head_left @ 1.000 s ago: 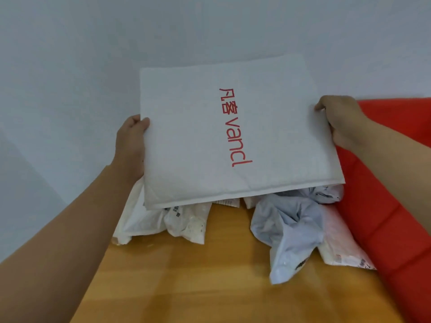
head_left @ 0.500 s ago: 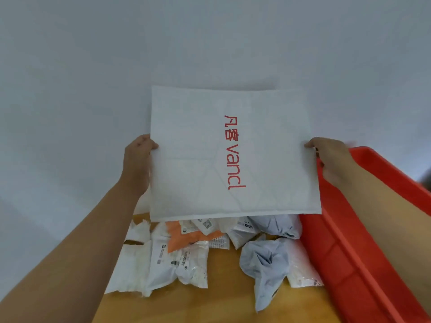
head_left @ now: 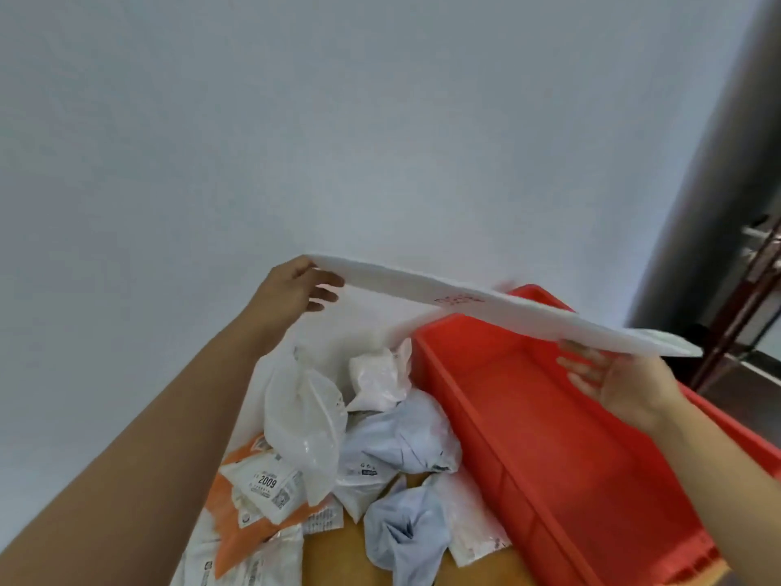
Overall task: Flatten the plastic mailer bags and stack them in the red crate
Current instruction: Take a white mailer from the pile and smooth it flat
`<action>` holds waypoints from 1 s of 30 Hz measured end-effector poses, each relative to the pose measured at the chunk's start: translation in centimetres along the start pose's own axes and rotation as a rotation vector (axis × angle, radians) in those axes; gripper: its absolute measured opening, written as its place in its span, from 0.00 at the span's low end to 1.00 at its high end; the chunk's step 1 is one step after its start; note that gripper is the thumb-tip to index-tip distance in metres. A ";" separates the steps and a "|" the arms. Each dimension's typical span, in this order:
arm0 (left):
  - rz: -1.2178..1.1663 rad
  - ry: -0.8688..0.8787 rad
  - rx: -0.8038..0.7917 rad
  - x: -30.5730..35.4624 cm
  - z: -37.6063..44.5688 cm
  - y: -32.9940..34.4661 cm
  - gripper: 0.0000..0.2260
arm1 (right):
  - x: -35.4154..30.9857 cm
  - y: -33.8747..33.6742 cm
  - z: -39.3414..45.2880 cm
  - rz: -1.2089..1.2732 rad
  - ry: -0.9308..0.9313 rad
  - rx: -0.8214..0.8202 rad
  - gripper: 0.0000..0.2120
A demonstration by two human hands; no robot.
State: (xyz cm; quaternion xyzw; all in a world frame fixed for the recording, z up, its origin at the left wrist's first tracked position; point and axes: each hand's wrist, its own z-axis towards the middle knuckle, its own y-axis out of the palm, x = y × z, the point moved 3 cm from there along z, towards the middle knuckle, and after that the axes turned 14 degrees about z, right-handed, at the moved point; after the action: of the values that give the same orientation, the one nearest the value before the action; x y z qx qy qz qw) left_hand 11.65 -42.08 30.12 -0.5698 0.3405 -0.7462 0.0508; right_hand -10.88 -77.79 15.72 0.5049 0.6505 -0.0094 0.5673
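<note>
"2009" on white label (head_left: pixel 267 485)

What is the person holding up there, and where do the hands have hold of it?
A flat white mailer bag, held over the red crate. The left hand holds its far left end; the right hand supports its right end from below.
</note>
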 end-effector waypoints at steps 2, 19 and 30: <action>-0.113 -0.111 -0.111 0.5 1.3 2.6 0.14 | -0.4 -2.9 0.6 -0.067 0.018 0.010 0.11; 0.540 -0.249 -0.515 0.7 10.5 20.3 0.10 | 6.3 -14.9 4.0 -0.123 0.359 0.460 0.04; 0.421 -0.235 -0.509 0.3 11.6 23.9 0.26 | 9.2 -13.8 3.0 0.203 0.298 0.729 0.11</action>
State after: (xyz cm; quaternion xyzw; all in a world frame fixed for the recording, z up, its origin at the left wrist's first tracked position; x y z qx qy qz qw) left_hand 14.32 -65.66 18.21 -0.5634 0.6175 -0.5399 0.0986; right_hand -16.47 -80.38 -0.03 0.7305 0.6264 -0.1102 0.2489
